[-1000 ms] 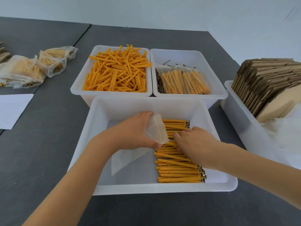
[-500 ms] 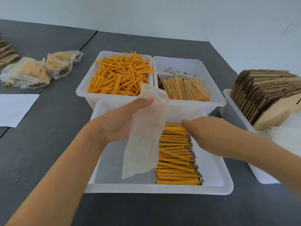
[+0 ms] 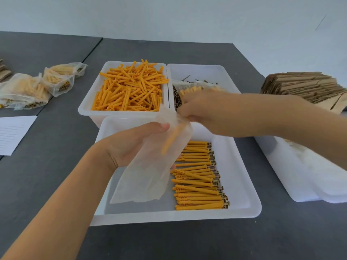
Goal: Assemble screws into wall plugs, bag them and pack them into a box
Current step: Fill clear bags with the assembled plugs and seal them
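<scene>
My left hand (image 3: 129, 145) holds a clear plastic bag (image 3: 150, 171) upright above the near white tray (image 3: 244, 199). My right hand (image 3: 210, 113) is at the bag's mouth, fingers pinched there, blurred by motion. One orange plug with a screw (image 3: 171, 139) shows through the bag's upper part. A row of assembled orange plugs with screws (image 3: 197, 177) lies in the near tray to the right of the bag. Loose orange plugs (image 3: 129, 89) fill the far left tray. Screws (image 3: 177, 98) lie in the far right tray (image 3: 225, 72), partly hidden by my right hand.
Filled bags (image 3: 37, 87) lie on the grey table at the far left, beside a white sheet of paper (image 3: 13, 134). A white bin (image 3: 300, 175) at the right holds a stack of flat cardboard boxes (image 3: 304, 87).
My left hand lifted the bag out of the near tray and held it up. My right hand rose from the row of plugs to the bag's mouth, and a plug now shows inside the bag.
</scene>
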